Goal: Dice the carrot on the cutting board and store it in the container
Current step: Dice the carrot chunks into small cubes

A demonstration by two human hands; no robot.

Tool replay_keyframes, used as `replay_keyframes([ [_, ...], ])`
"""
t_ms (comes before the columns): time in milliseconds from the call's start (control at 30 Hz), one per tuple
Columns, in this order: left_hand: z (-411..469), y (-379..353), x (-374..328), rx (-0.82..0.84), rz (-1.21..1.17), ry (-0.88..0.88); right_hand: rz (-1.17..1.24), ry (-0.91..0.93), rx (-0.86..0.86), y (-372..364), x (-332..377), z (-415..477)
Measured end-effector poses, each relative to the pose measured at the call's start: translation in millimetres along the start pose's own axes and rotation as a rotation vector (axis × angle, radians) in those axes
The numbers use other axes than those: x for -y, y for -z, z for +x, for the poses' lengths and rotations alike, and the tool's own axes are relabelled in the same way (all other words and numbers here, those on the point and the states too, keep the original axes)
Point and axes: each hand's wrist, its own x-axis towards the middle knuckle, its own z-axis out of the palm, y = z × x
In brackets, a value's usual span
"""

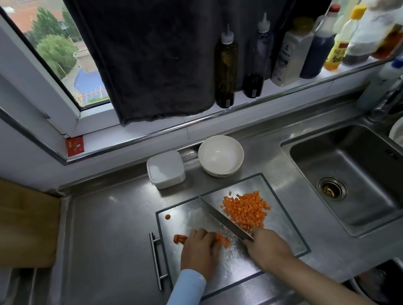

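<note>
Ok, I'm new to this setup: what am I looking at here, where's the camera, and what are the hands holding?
There is no machine: these are a person's two bare hands, filmed by one wide-angle camera worn on the head, looking down at a steel counter. The right hand grips a knife, its blade running diagonally over the cutting board. The left hand holds down the remaining carrot, fingers curled. A pile of diced carrot lies on the board's far right part. Behind the board stand a white container and a white bowl; a sink is to the right.
</note>
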Motion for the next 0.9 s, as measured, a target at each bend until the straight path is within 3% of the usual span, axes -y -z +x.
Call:
replay_keyframes([
  [233, 3.4, -12.8, -10.6, 0.073, -0.076, 0.016, -0.018, 0.006, 0.011, -1.0, -2.0, -1.7],
  [433, -1.7, -10.7, -3.8, 0.018, -0.206, 0.006, 0.001, 0.016, 0.026, -5.9, -6.2, -3.8],
  [900, 1.2, -17.9, 9.1, -0.022, -0.24, -0.12, 0.013, 0.013, 0.046, -8.5, -3.0, -2.3],
])
